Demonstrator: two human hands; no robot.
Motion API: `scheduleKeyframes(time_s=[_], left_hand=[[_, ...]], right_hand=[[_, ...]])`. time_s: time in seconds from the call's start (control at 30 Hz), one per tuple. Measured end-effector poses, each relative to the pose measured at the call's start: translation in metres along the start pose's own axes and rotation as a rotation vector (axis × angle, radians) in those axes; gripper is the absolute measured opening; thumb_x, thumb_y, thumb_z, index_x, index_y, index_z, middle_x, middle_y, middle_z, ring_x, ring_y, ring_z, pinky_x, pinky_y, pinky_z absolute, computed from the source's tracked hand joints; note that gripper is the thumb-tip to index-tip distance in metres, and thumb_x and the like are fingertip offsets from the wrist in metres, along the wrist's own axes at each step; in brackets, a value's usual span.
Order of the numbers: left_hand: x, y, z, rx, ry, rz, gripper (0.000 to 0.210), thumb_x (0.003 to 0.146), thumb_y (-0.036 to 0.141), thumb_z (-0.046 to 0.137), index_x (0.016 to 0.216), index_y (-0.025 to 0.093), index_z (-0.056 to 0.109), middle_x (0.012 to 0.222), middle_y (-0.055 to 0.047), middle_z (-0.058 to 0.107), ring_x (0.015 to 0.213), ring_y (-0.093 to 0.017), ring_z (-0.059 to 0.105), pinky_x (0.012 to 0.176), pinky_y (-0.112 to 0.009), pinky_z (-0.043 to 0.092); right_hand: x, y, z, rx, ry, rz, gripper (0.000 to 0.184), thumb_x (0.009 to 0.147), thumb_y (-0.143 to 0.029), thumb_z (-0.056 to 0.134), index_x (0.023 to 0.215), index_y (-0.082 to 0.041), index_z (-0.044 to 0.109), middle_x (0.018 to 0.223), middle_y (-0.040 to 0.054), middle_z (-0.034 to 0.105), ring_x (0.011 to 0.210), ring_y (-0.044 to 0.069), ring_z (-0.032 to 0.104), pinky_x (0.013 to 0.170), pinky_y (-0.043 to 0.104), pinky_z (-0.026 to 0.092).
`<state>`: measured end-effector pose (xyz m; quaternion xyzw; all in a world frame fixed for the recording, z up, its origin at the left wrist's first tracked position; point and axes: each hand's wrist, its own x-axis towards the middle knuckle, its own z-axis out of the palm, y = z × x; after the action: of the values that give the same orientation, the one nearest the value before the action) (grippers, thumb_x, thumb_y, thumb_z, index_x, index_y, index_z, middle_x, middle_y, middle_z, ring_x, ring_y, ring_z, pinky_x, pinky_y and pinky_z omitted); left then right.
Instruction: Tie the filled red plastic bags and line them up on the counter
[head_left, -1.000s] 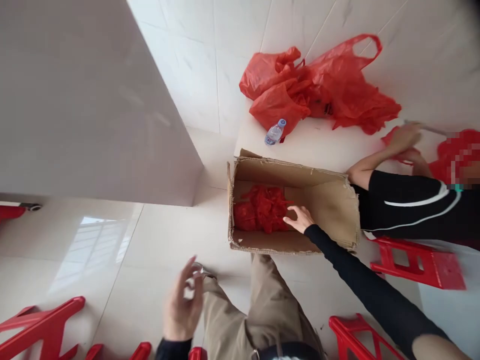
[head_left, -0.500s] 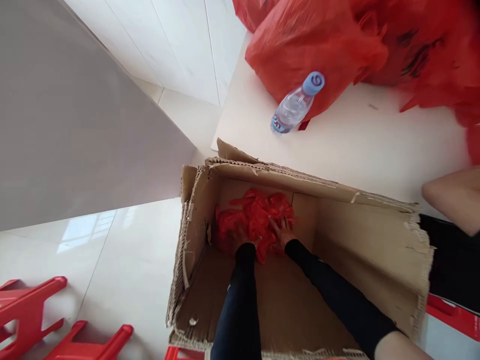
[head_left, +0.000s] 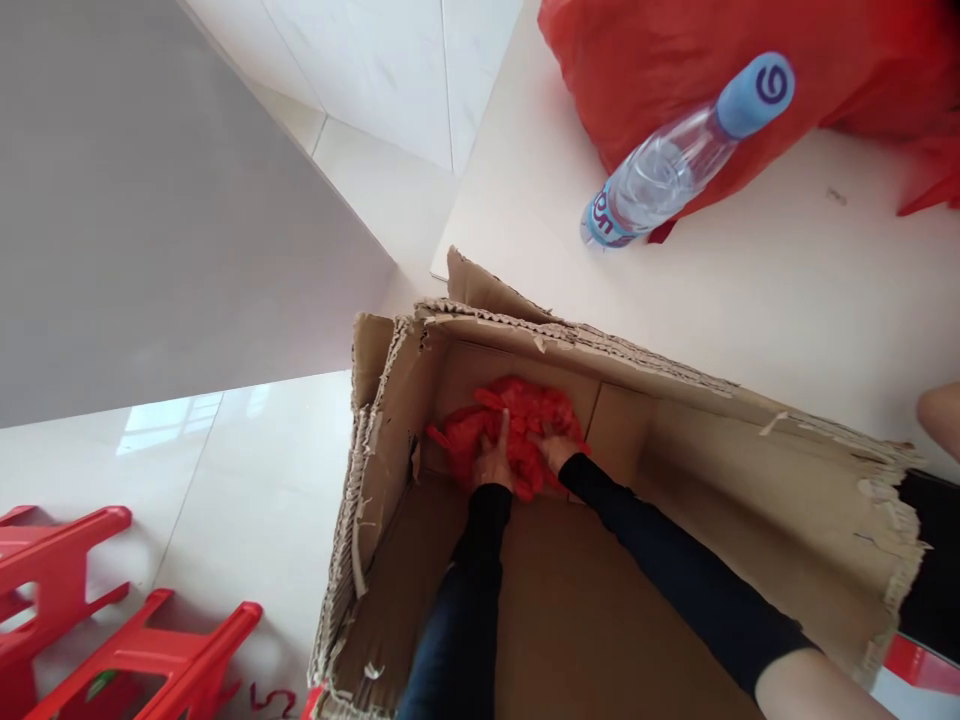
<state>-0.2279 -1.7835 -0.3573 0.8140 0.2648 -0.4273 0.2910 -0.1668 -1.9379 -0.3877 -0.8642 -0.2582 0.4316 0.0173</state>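
I note both hands, left hand (head_left: 493,462) and right hand (head_left: 556,452), pressed half-closed into the red plastic bundle (head_left: 517,425) in the cardboard box (head_left: 390,440) corner; light, soft, slippery, so gather folds

My right hand (head_left: 556,453) was sunk into the red plastic heap (head_left: 517,425) at the far end of the cardboard box (head_left: 675,520), so whether its fingers were closed on anything could not be told. My left hand (head_left: 495,462) lay on the heap with some fingertips buried in the folds. The red bag (head_left: 675,60) on the bench (head_left: 750,290) ran off the frame toward twelve and three o'clock. A co-worker's arm (head_left: 941,415) was cut at three o'clock. The red stools (head_left: 112,620) at eight o'clock were cropped. The bottle's (head_left: 675,165) label was too small to read.
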Motion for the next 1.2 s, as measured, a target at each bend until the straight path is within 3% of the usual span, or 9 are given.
scheduleKeyframes(time_s=[0.17, 0.3, 0.47, 0.57, 0.67, 0.8, 0.9, 1.03, 1.2], left_hand=[[0.006, 0.012, -0.015, -0.061, -0.035, 0.135, 0.042, 0.094, 0.034, 0.064, 0.134, 0.019, 0.055, 0.136, -0.011, 0.057, 0.114, -0.027, 0.062, 0.094, -0.049, 0.055], [-0.021, 0.019, -0.029, -0.112, -0.009, 0.175, 0.037, 0.095, 0.033, 0.063, 0.129, 0.019, 0.059, 0.135, -0.011, 0.058, 0.115, -0.026, 0.062, 0.095, -0.048, 0.054], [-0.099, 0.028, -0.064, -0.19, 0.049, 0.237, 0.03, 0.094, 0.031, 0.064, 0.122, 0.018, 0.062, 0.13, -0.01, 0.061, 0.108, -0.023, 0.064, 0.091, -0.044, 0.056], [-0.161, 0.026, -0.093, -0.269, 0.122, 0.307, 0.028, 0.092, 0.027, 0.067, 0.118, 0.017, 0.062, 0.124, -0.009, 0.062, 0.1, -0.021, 0.065, 0.084, -0.04, 0.057], [-0.232, 0.009, -0.13, -0.367, 0.221, 0.402, 0.022, 0.087, 0.017, 0.068, 0.108, 0.016, 0.063, 0.115, -0.006, 0.061, 0.091, -0.018, 0.062, 0.08, -0.036, 0.055], [-0.331, -0.048, -0.184, -0.496, 0.389, 0.489, 0.032, 0.066, -0.001, 0.063, 0.092, 0.018, 0.064, 0.099, -0.003, 0.057, 0.086, -0.016, 0.058, 0.077, -0.027, 0.05], [-0.399, -0.112, -0.218, -0.573, 0.52, 0.494, 0.037, 0.057, -0.002, 0.057, 0.086, 0.02, 0.062, 0.095, -0.002, 0.055, 0.084, -0.015, 0.057, 0.073, -0.024, 0.047], [-0.466, -0.216, -0.245, -0.665, 0.686, 0.422, 0.035, 0.055, -0.001, 0.053, 0.082, 0.021, 0.058, 0.093, -0.003, 0.056, 0.083, -0.016, 0.058, 0.074, -0.025, 0.046], [-0.505, -0.349, -0.257, -0.736, 0.81, 0.269, 0.039, 0.05, -0.001, 0.051, 0.08, 0.024, 0.055, 0.092, -0.003, 0.059, 0.085, -0.018, 0.06, 0.078, -0.027, 0.05]], right_hand=[[-0.024, -0.008, -0.006, -0.01, -0.057, -0.057, 0.032, 0.098, -0.033, 0.063, 0.126, -0.019, 0.059, 0.125, 0.0085, 0.061, 0.096, 0.02, 0.066, 0.08, 0.038, 0.059], [-0.058, -0.02, -0.021, -0.005, -0.034, -0.074, 0.029, 0.098, -0.032, 0.062, 0.124, -0.018, 0.06, 0.124, 0.0079, 0.061, 0.095, 0.02, 0.065, 0.08, 0.037, 0.059], [-0.129, -0.043, -0.066, -0.03, 0.058, -0.103, 0.029, 0.096, -0.027, 0.066, 0.122, -0.017, 0.06, 0.123, 0.0079, 0.062, 0.095, 0.019, 0.065, 0.08, 0.037, 0.059], [-0.181, -0.064, -0.105, -0.075, 0.132, -0.122, 0.031, 0.089, -0.016, 0.069, 0.12, -0.018, 0.061, 0.121, 0.0082, 0.06, 0.088, 0.017, 0.067, 0.077, 0.033, 0.059], [-0.236, -0.102, -0.149, -0.138, 0.22, -0.154, 0.04, 0.079, -0.005, 0.069, 0.115, -0.022, 0.064, 0.12, 0.0103, 0.056, 0.082, 0.019, 0.07, 0.075, 0.031, 0.059], [-0.302, -0.187, -0.194, -0.228, 0.334, -0.261, 0.048, 0.071, 0.002, 0.064, 0.11, -0.026, 0.065, 0.115, 0.0097, 0.055, 0.078, 0.023, 0.071, 0.07, 0.034, 0.059], [-0.336, -0.275, -0.206, -0.295, 0.405, -0.372, 0.046, 0.072, 0.001, 0.059, 0.107, -0.027, 0.065, 0.112, 0.0087, 0.055, 0.074, 0.022, 0.07, 0.067, 0.033, 0.057], [-0.356, -0.406, -0.198, -0.273, 0.381, -0.483, 0.038, 0.076, -0.001, 0.05, 0.1, -0.026, 0.064, 0.109, 0.0076, 0.055, 0.074, 0.02, 0.069, 0.069, 0.03, 0.055], [-0.346, -0.554, -0.171, -0.238, 0.246, -0.593, 0.032, 0.076, -0.005, 0.05, 0.096, -0.026, 0.063, 0.105, 0.0054, 0.056, 0.08, 0.02, 0.068, 0.072, 0.028, 0.051]])
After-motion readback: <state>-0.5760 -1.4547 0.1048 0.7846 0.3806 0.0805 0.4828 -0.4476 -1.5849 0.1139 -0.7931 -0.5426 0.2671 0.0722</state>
